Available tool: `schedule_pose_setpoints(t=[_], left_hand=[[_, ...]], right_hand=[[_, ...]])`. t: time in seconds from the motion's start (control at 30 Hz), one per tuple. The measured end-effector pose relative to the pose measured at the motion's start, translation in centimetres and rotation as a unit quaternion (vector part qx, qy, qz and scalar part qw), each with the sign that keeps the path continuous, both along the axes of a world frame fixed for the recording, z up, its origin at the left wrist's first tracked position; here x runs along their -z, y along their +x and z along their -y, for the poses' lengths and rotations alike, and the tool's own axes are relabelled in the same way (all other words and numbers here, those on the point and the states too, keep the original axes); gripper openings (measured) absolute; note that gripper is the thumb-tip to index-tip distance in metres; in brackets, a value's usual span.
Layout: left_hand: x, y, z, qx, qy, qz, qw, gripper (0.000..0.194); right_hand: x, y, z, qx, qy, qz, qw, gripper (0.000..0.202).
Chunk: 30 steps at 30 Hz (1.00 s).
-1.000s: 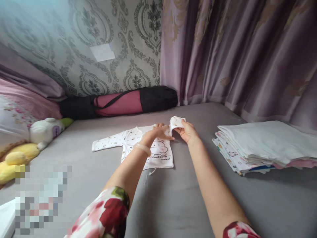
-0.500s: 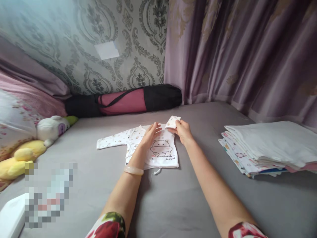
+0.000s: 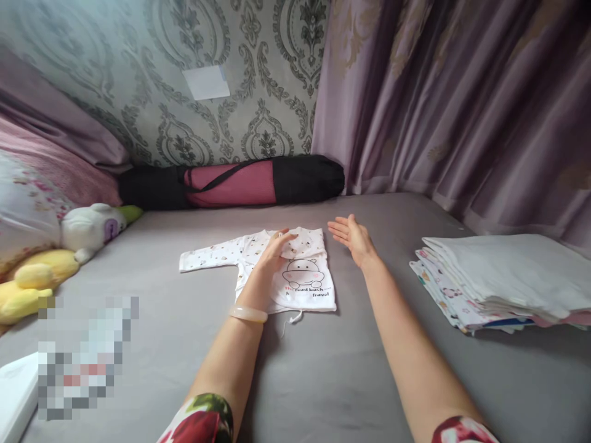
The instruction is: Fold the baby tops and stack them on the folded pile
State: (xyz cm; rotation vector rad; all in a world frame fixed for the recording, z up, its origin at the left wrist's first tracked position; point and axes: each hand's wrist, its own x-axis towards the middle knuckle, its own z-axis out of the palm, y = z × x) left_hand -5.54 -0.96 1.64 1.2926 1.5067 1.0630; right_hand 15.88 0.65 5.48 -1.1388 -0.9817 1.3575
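A small white baby shirt [image 3: 311, 298] with a cartoon hippo print lies flat on the grey bed sheet. Its patterned left-side sleeve stretches out sideways, while the right-side sleeve is folded in across the chest. My left hand [image 3: 276, 247] rests on the upper middle of the shirt with its fingers extended, covering part of the chest. Just off the shirt's right edge, my right hand [image 3: 354, 240] hovers with fingers straight and nothing in it. A white tie string [image 3: 295, 317] trails from the hem.
A stack of folded cloths [image 3: 508, 277] lies to the right. Along the wall rests a black and maroon long bag [image 3: 231, 183]. Plush toys [image 3: 87, 227] and a pillow [image 3: 28, 203] are at left, near a blurred-out item [image 3: 87, 363] and a white object [image 3: 18, 394].
My right hand has let go of the sleeve, which now lies folded over the shirt's chest, and has moved slightly right. My left hand stays on the shirt.
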Motion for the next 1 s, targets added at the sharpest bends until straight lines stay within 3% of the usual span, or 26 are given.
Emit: schedule_pose_setpoints(t=[0.1,0.17,0.27,0.33,0.4,0.5,0.6,0.7,0.8,1.0], left_hand=[[-0.3,-0.1,0.2,-0.021,-0.072,0.045,0.996,0.049],[-0.5,-0.1,0.2,-0.032,-0.08,0.03,0.996,0.048],[-0.7,-0.2,0.0,-0.014,0.012,-0.007,1.0,0.043],[-0.7,-0.2,-0.3,-0.005,0.095,-0.013,0.995,0.041],[-0.5,-0.2,-0.6,-0.016,0.138,-0.02,0.99,0.04],[-0.1,-0.4,-0.9,-0.045,0.137,-0.052,0.988,0.036],[0.2,-0.7,-1.0,-0.079,0.124,-0.097,0.984,0.032],[0.4,-0.9,-1.0,-0.091,0.126,-0.13,0.979,0.032],[0.5,-1.1,-1.1,-0.083,0.128,-0.145,0.978,0.032],[1.0,-2.2,-1.4,-0.078,0.14,-0.16,0.974,0.036]], right_hand=[[0.7,0.4,-0.3,0.033,-0.025,0.001,0.999,0.043],[1.2,0.2,-0.4,0.04,-0.04,0.011,0.998,0.04],[1.8,-0.3,-0.5,0.052,-0.039,0.051,0.997,0.036],[2.3,-0.7,-0.5,0.058,-0.008,0.13,0.99,0.032],[2.6,-1.1,-0.3,0.049,0.042,0.254,0.965,0.03],[3.1,-1.9,0.3,-0.016,0.116,0.422,0.899,0.038],[3.7,-2.8,1.0,-0.09,0.17,0.519,0.833,0.047],[4.4,-3.2,1.5,-0.137,0.176,0.582,0.782,0.052],[4.8,-3.2,1.6,-0.158,0.152,0.611,0.761,0.054],[4.8,-3.0,1.5,-0.154,0.135,0.634,0.746,0.056]])
